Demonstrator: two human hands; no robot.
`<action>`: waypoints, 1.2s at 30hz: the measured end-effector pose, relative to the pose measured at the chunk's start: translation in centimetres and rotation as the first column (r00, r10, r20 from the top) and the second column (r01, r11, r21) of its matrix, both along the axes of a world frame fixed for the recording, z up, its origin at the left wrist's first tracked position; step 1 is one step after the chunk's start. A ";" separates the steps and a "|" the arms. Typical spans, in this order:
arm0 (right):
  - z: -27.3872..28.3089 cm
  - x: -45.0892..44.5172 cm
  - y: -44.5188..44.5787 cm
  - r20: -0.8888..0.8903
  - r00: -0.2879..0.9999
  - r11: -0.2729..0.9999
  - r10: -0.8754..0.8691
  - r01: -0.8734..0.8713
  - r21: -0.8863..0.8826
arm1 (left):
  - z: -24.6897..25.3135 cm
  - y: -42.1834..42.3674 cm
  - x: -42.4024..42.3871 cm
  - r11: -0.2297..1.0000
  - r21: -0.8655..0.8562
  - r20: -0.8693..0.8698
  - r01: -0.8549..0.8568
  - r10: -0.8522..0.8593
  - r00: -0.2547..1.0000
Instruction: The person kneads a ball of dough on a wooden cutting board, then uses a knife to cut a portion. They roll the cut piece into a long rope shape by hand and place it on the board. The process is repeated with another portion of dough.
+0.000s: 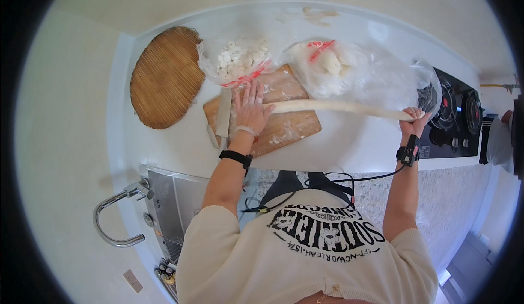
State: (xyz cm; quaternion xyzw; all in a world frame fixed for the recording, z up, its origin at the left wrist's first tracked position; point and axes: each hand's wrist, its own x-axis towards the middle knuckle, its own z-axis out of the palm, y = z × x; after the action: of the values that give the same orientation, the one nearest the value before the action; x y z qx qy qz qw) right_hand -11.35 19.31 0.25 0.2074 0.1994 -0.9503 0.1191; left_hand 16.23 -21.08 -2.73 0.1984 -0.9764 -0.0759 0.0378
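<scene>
A long rope of dough (344, 106) stretches from the floured wooden cutting board (294, 130) to the right, past the board's edge. My left hand (251, 105) lies flat over its left end, fingers extended. At the right end, near the stove, my right hand (413, 119) is closed around the dough. A cleaver (223, 113) lies along the board's left side. Behind the board, a clear plastic bag (211, 64) holds many small dough pieces (237, 60). Another plastic bag (319, 68), with pale dough in it, is to its right.
A round slatted wooden mat (167, 78) is at the back left. At the right is a black cooktop (450, 115). A sink (163, 193) with a curved faucet (112, 205) is at the lower left. A black cable (368, 178) runs from my right wrist across my front.
</scene>
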 end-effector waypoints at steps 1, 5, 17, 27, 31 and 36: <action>0.5 0.0 -0.2 -0.001 1.000 1.000 -0.004 0.004 -0.008 | -0.2 -0.2 -0.3 0.999 0.031 -0.040 0.011 -0.010 0.999; 1.3 1.5 -0.5 -0.016 1.000 1.000 -0.007 0.008 0.019 | 1.4 4.0 5.5 0.996 0.084 0.089 0.007 -0.014 0.996; 0.6 2.1 -1.9 0.041 0.998 0.995 0.049 -0.046 -0.088 | -3.7 2.1 5.0 0.919 -0.138 -0.017 0.369 -0.375 0.927; 8.6 -5.4 4.0 -0.137 0.981 0.990 -0.141 0.135 -0.050 | 5.1 7.7 -0.5 0.901 0.316 -0.180 0.298 -0.252 0.951; 7.9 -0.3 -2.3 -0.111 0.983 0.985 0.149 -0.157 -0.066 | 6.7 3.2 4.5 0.997 0.051 -0.157 0.051 -0.042 0.987; 1.2 6.4 -10.9 0.102 0.960 0.962 0.260 -0.267 0.056 | 6.5 1.3 8.0 0.999 0.045 -0.040 0.000 0.002 0.999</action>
State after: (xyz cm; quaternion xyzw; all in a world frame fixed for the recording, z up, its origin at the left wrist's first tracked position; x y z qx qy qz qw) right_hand -5.00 8.45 1.42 0.2275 0.2521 -0.9077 0.2466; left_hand 24.24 -19.81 3.78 0.1981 -0.9735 -0.1017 0.0530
